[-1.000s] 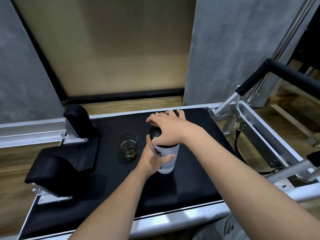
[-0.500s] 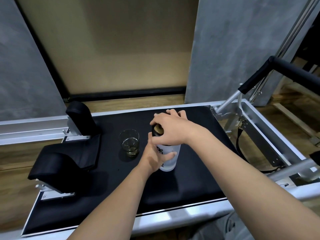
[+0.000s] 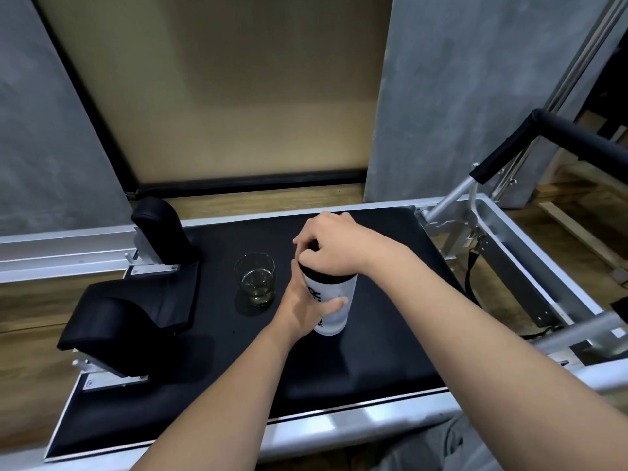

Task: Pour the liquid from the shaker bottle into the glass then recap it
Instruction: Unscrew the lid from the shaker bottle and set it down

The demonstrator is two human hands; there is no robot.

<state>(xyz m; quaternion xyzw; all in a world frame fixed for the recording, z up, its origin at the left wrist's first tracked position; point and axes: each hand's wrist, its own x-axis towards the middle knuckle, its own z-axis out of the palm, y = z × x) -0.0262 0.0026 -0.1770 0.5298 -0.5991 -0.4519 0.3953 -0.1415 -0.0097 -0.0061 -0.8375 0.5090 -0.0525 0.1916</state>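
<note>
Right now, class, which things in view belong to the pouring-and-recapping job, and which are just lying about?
Belongs to the job:
shaker bottle, gripped by the left hand
its black lid, under the right hand
glass holding some liquid

Just there:
black headrest
shoulder block
padded bar

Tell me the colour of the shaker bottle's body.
Frosted white with black lettering, under a black lid band; the head view shows the shaker bottle best.

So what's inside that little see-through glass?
The small clear glass tumbler holds a shallow pool of pale yellowish liquid at its bottom; the rest is empty. It stands on the black padded platform, which shows through the liquid, so the pad directly beneath cannot be seen clearly.
</note>
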